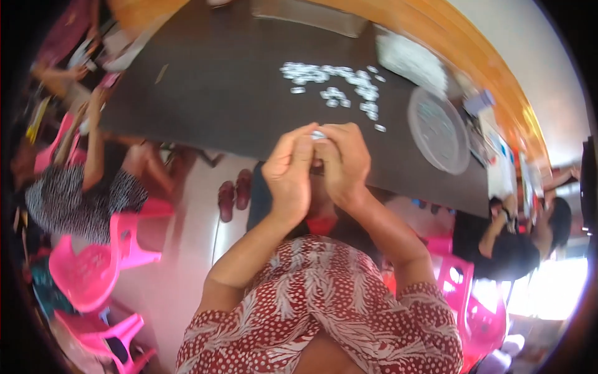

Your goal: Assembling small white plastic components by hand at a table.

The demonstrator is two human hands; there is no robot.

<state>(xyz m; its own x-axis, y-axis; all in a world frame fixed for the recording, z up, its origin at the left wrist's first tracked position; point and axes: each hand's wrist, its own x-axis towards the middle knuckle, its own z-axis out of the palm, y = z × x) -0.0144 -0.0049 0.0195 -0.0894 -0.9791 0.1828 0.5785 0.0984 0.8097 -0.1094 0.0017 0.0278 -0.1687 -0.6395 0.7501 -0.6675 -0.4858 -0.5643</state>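
Note:
My left hand [291, 177] and my right hand [344, 165] meet just above the near edge of the dark table [205, 81]. Between their fingertips and thumbs they pinch a small white piece [318, 134]. Most of that piece is covered by my fingers, so its exact kind is unclear. Beyond my hands, many small white pieces [305, 73] lie scattered on the tabletop in a loose, bent band. A few more sit in a small cluster [335, 97] nearer to me.
Right of the scattered pieces are a clear plastic bag [412, 65] of whitish contents and a round translucent tub [439, 134]. People sit at left and right. Pink plastic chairs [93, 268] stand at the left, and dark red slippers [233, 196] lie on the floor.

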